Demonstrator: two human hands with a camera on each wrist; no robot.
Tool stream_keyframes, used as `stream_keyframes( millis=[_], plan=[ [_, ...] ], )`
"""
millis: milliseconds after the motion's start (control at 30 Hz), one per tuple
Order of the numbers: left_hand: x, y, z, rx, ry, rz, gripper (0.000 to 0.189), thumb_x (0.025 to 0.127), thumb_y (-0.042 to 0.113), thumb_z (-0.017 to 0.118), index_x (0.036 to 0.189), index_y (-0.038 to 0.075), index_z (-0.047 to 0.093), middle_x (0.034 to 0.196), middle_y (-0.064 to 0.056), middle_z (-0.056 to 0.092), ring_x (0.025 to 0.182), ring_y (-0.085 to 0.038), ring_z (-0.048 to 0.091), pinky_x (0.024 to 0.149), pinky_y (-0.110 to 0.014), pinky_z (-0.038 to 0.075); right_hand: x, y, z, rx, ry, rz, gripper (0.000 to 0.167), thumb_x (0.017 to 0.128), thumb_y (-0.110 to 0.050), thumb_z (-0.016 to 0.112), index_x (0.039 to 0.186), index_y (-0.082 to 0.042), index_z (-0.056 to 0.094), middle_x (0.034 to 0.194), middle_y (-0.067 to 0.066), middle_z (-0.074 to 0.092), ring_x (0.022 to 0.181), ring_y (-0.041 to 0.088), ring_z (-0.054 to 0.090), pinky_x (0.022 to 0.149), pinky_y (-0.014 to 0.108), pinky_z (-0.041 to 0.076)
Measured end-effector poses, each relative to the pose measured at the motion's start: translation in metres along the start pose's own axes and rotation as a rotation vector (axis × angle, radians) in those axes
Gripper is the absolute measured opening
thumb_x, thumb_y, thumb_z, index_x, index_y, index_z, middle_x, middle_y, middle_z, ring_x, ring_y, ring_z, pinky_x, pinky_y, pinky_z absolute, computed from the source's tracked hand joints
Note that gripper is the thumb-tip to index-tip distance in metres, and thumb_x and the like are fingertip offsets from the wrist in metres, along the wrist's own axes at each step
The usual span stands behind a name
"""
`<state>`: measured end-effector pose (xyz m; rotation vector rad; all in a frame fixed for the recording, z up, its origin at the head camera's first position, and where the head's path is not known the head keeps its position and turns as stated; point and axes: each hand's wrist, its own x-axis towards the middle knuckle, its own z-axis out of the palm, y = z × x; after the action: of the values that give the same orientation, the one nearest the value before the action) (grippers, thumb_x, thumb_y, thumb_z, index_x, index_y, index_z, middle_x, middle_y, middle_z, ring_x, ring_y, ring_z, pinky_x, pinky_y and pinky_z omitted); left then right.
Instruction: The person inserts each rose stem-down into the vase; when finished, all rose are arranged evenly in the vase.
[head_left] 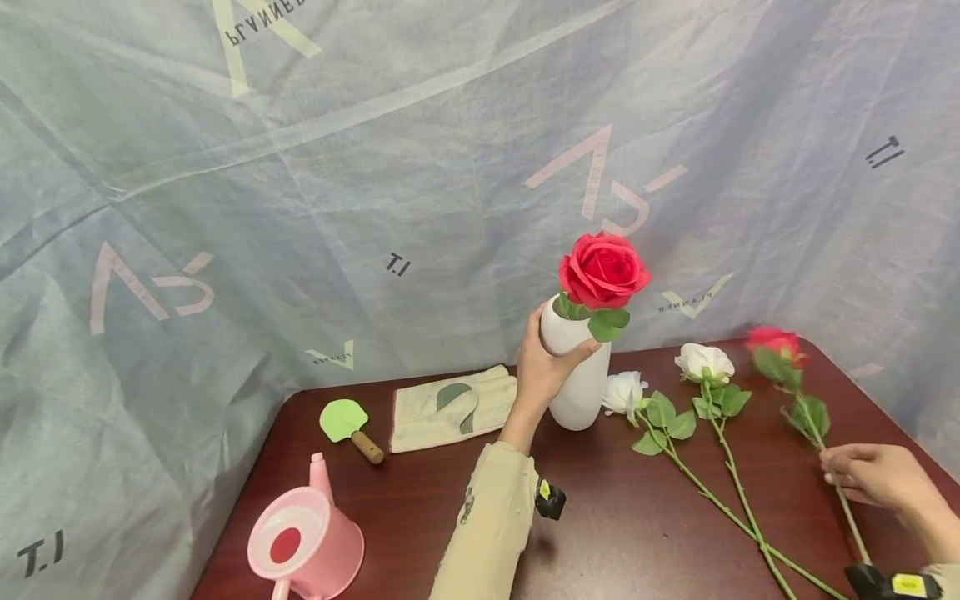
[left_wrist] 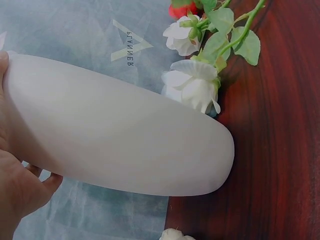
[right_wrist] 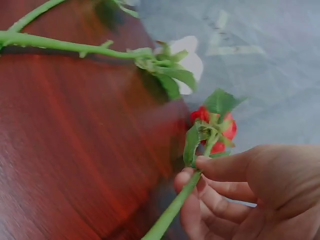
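Note:
A white vase [head_left: 581,387] stands upright on the table, a large red rose [head_left: 604,271] in its mouth. My left hand [head_left: 546,367] grips the vase near its top, thumb across the front. At the table's right side, my right hand [head_left: 881,475] pinches the green stem of a second red rose [head_left: 776,343]; its bloom points to the back. In the right wrist view, thumb and fingers close on that stem [right_wrist: 172,210] below the leaves. Two white roses [head_left: 624,393] lie between the vase and my right hand, their stems running toward the front right.
A pink watering can [head_left: 341,546] stands at the front left. Behind it lies a small green trowel [head_left: 345,419] with a wooden handle. Cream work gloves [head_left: 427,417] lie left of the vase. A grey printed sheet [head_left: 420,167] hangs behind the table [head_left: 622,517].

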<state>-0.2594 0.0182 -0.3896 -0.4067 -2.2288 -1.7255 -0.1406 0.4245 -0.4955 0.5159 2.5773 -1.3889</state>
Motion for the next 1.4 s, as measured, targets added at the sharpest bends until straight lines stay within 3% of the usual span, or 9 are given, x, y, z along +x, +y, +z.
stream_keyframes(
  millis=[133,267,433,533,700,967,1233,1400],
  plan=[
    [0.0,0.0,0.0,-0.008,-0.004,0.002,0.081,0.068,0.044,0.081,0.136,0.036,0.038,0.12,0.014,0.052,0.103,-0.008,0.053,0.082,-0.034,0.046,-0.002,0.004,-0.009,0.07,0.029,-0.034,0.049,0.098,-0.016,0.046,0.122,0.026,0.037,0.083,0.01,0.068,0.067,0.009,0.065,0.062,0.031,0.053],
    [0.0,-0.001,0.0,-0.016,-0.003,0.001,0.081,0.068,0.041,0.081,0.136,0.036,0.037,0.121,0.014,0.052,0.102,-0.008,0.053,0.082,-0.034,0.046,-0.009,-0.002,-0.01,0.13,0.049,-0.109,0.05,0.1,-0.023,0.044,0.125,0.019,0.04,0.084,0.0,0.068,0.07,0.003,0.064,0.065,0.029,0.053],
    [0.0,-0.002,0.001,-0.004,-0.002,0.011,0.081,0.068,0.042,0.081,0.136,0.035,0.038,0.12,0.013,0.053,0.102,-0.007,0.053,0.082,-0.034,0.046,-0.028,-0.02,-0.003,0.396,0.107,-0.275,0.015,0.097,-0.018,0.05,0.102,-0.012,0.064,0.079,-0.014,0.065,0.068,0.004,0.065,0.059,0.023,0.052],
    [0.0,-0.002,0.001,0.01,0.007,0.013,0.081,0.067,0.043,0.081,0.135,0.034,0.039,0.118,0.012,0.054,0.102,-0.007,0.054,0.082,-0.033,0.046,-0.037,-0.035,0.005,0.616,0.109,-0.361,0.017,0.093,-0.011,0.056,0.092,-0.025,0.065,0.078,-0.008,0.068,0.066,0.01,0.067,0.057,0.022,0.052],
    [0.0,-0.001,0.001,0.015,0.007,0.01,0.082,0.067,0.042,0.082,0.136,0.033,0.039,0.118,0.012,0.054,0.102,-0.007,0.053,0.082,-0.033,0.046,-0.046,-0.059,0.021,0.783,0.052,-0.495,0.016,0.093,-0.002,0.054,0.101,-0.012,0.064,0.085,-0.001,0.07,0.072,0.014,0.068,0.06,0.026,0.053],
    [-0.001,-0.002,0.001,-0.013,0.001,0.009,0.08,0.068,0.042,0.081,0.135,0.035,0.039,0.119,0.013,0.054,0.101,-0.007,0.053,0.081,-0.034,0.046,-0.056,-0.093,0.044,0.868,-0.057,-0.698,0.021,0.094,0.011,0.043,0.105,0.0,0.057,0.092,0.009,0.068,0.083,0.019,0.067,0.068,0.031,0.053],
    [-0.002,-0.001,0.002,-0.004,0.006,-0.001,0.081,0.067,0.045,0.08,0.136,0.037,0.038,0.119,0.014,0.053,0.102,-0.007,0.053,0.081,-0.033,0.046,-0.073,-0.135,0.049,1.024,-0.136,-0.837,0.023,0.092,0.019,0.033,0.102,0.01,0.052,0.094,0.02,0.065,0.089,0.027,0.066,0.073,0.036,0.052],
    [0.0,0.0,0.002,0.008,0.02,-0.002,0.081,0.067,0.044,0.081,0.135,0.037,0.039,0.117,0.014,0.054,0.1,-0.006,0.053,0.08,-0.033,0.046,-0.081,-0.168,0.051,1.274,-0.249,-0.903,0.029,0.094,0.017,0.026,0.101,0.014,0.053,0.099,0.027,0.062,0.095,0.036,0.062,0.082,0.043,0.049]
  ],
)
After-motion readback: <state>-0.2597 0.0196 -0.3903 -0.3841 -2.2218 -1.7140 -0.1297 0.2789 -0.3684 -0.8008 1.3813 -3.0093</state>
